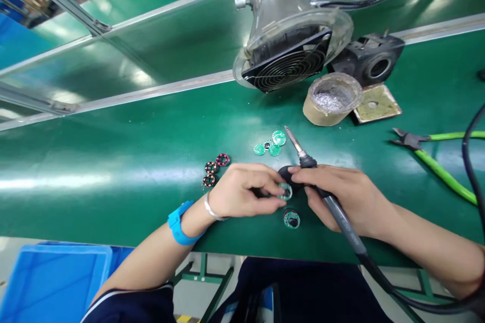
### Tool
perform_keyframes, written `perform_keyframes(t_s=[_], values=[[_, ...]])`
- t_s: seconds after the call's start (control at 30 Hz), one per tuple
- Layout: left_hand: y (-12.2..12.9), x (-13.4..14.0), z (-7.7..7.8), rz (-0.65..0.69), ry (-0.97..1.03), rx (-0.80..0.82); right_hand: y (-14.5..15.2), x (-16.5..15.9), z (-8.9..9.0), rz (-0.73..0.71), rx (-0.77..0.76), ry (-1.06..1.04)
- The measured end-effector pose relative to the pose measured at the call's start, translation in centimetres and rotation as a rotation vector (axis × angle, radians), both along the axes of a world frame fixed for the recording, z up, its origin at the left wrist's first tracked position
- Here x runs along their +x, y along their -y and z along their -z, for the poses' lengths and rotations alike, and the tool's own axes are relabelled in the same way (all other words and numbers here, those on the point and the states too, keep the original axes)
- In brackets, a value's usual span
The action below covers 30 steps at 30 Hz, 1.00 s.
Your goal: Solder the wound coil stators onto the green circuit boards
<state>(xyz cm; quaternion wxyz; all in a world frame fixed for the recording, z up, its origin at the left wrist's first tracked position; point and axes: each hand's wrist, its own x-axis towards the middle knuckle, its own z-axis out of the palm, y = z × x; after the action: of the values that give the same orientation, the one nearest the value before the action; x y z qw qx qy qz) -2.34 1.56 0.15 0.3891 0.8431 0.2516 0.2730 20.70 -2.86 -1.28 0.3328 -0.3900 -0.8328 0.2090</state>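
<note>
My left hand (250, 191) pinches a small round circuit board (285, 192) between thumb and fingers, just above the green tabletop. In my right hand (341, 194) is a soldering iron (303, 154), its tip pointing up and away from me. A dark round object (290, 175) sits between my two hands, partly covered by the fingers; its kind is unclear. Another round circuit board (291, 218) lies on the table nearer to me. Beyond my hands rest several small green boards (274, 148). Left of my left hand stand three wound coil rings (210, 167).
A fume extractor hood (291, 55) hangs over the far side. Beneath it are a tub of solder bits (331, 100), a sponge tray (379, 104) and a dark iron holder (373, 60). Green-handled cutters (428, 149) lie right, near the iron's cable (470, 156). Blue bins (56, 277) stand lower left.
</note>
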Motion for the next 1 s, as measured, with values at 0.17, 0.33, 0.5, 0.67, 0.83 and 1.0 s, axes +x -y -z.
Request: perform_keyframes(t_s=[0.17, 0.33, 0.5, 0.67, 0.83, 1.0], values=[[0.0, -1.1, -1.1, 0.261, -0.228, 0.147, -0.1, -0.1, 0.3, 0.008, 0.005, 0.003], [1.8, 0.1, -1.1, 0.248, -0.415, 0.204, -0.2, 0.0, 0.2, -0.010, -0.010, -0.006], [3.0, 1.2, -0.4, 0.270, -0.550, 0.392, -0.2, -0.2, 0.6, -0.001, 0.017, -0.052], [2.9, 0.9, -1.7, 0.237, -0.534, 0.286, 0.0, -0.8, 0.9, 0.057, 0.089, -0.134], [-2.5, -4.7, -4.1, 0.077, -0.559, 0.248, -1.1, -0.7, 0.8, 0.240, 0.222, -0.181], [-14.2, -7.7, -4.5, -0.352, -0.754, 0.293, -2.0, -0.2, 0.3, 0.248, 0.316, -0.205]])
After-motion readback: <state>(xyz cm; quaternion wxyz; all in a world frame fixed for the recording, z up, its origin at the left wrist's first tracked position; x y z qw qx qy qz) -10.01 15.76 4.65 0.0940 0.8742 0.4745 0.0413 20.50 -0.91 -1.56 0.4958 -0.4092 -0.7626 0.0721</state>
